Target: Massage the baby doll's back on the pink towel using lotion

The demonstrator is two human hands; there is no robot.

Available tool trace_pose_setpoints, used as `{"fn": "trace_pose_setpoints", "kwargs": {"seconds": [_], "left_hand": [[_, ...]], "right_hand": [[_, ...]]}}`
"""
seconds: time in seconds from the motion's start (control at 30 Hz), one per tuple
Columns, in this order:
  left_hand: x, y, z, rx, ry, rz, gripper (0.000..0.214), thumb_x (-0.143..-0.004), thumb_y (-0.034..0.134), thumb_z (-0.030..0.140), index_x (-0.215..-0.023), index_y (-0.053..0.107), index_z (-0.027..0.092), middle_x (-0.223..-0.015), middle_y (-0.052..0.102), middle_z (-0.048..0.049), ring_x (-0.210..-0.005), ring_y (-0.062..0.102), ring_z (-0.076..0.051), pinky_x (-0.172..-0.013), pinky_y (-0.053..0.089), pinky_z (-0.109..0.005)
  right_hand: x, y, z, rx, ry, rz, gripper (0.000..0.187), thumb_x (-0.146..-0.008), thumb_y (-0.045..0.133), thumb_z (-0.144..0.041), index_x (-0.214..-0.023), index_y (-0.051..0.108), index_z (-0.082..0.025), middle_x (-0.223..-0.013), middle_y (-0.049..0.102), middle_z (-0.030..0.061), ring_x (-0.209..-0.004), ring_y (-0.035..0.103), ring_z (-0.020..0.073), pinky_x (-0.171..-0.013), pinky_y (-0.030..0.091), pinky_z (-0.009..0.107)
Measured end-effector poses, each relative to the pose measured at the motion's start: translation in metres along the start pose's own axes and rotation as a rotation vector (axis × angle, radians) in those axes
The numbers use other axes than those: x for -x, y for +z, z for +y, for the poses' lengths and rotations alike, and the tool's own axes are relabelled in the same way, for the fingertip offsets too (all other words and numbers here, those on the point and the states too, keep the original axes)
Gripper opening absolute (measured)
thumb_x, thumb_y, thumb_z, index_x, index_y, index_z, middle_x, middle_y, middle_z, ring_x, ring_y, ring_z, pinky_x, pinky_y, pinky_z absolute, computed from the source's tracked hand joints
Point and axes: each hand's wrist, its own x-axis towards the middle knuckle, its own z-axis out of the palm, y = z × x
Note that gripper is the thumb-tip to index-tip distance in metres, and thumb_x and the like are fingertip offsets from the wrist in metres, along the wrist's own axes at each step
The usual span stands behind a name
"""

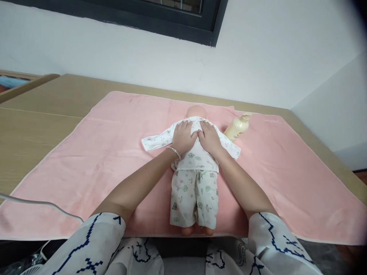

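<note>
A baby doll (196, 162) in white printed pyjamas lies face down on a pink mat (120, 126). Its head points away from me and its bare feet reach the near edge. My left hand (183, 135) rests flat on the left of the doll's upper back, fingers stretched toward the shoulder. On the right side of the back lies my right hand (209, 136), also flat with its fingers apart. The two thumbs meet or nearly meet in the middle. A silver bangle circles my left wrist. Just beyond the doll's right-hand sleeve, a cream pump bottle (237, 127) lies tilted on the mat.
The mat covers much of a wooden table (37, 133) that stands against a white wall. A dark window frame (177, 19) is above. A pale cable (43, 202) crosses the mat's near left corner. A wooden-edged tray or crate (31, 86) stands at the far left.
</note>
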Motion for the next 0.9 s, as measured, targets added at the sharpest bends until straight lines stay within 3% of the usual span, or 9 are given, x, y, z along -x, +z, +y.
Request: {"fn": "trace_pose_setpoints", "kwargs": {"seconds": [0.67, 0.9], "left_hand": [[0.001, 0.003, -0.001, 0.012, 0.003, 0.022, 0.050, -0.097, 0.043, 0.032, -0.142, 0.052, 0.011, -0.151, 0.052, -0.0164, -0.142, 0.045, -0.032, -0.124, 0.029, -0.052], [-0.011, -0.005, -0.012, 0.053, 0.016, -0.045, 0.047, -0.096, 0.046, 0.033, -0.137, 0.057, 0.012, -0.142, 0.061, -0.0150, -0.134, 0.054, -0.030, -0.119, 0.038, -0.046]], "right_hand": [[-0.001, 0.001, 0.001, 0.009, 0.008, 0.002, 0.059, -0.101, 0.029, -0.031, -0.151, 0.044, -0.004, -0.159, 0.044, 0.0192, -0.151, 0.037, 0.0306, -0.125, 0.024, 0.051], [0.003, -0.020, -0.002, 0.083, -0.121, -0.151, 0.059, -0.104, 0.029, -0.033, -0.154, 0.040, -0.002, -0.160, 0.042, 0.0206, -0.152, 0.034, 0.0303, -0.125, 0.026, 0.048]]}}
